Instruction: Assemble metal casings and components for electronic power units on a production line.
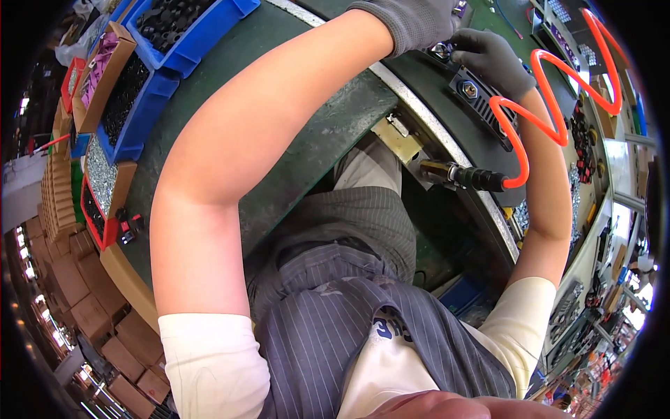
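At the top edge is my left hand [422, 24] in a grey knit glove, fingers curled and partly cut off by the picture's rim. A small shiny purplish piece shows at its fingertips; its kind I cannot make out. My right hand [495, 63], gloved too, bends its fingers inward beside a small metallic part [441, 50]. What lies under those fingers is hidden. Below the right hand lies a long black slotted part [481, 105] with a shiny hex nut [470, 89] on it, on the dark bench.
An air tool [453, 173] with a coiled orange hose [551, 63] rests at the bench's metal edge [436, 115]. Blue bins [185, 59] of black parts stand at the left, near a cardboard box [87, 115] and a red bin [98, 216]. Cartons [91, 314] are stacked farther left.
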`<state>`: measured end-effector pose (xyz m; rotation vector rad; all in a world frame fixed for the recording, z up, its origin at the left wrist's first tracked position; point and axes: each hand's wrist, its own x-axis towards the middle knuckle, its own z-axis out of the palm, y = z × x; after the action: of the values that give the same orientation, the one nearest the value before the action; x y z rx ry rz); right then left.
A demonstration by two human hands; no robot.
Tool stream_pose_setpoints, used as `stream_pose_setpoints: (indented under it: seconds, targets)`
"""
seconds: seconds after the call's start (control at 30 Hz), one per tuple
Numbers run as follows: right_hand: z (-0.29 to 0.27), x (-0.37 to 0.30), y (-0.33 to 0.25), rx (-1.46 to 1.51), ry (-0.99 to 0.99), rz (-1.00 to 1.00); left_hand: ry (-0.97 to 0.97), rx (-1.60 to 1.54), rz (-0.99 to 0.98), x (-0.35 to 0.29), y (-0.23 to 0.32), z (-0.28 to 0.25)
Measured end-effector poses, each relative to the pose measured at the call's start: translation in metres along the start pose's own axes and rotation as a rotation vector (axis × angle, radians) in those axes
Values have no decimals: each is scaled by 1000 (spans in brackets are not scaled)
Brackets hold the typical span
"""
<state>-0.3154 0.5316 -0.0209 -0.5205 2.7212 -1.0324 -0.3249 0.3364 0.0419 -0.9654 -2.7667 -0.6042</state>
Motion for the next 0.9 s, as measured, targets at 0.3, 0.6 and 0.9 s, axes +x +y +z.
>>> stream_pose_setpoints:
  seconds: [0.3, 0.6, 0.9]
  targets:
    - [-7, 25, -8, -250, -168, 49, -57, -1, -107, -4, 18, -19]
    - [-8, 28, -37, -682, -241, 17, 71, -111, -2, 1, -14, -7]
    - [-24, 28, -8, -458, -153, -57, 94, -98, -2, 1, -7, -11]
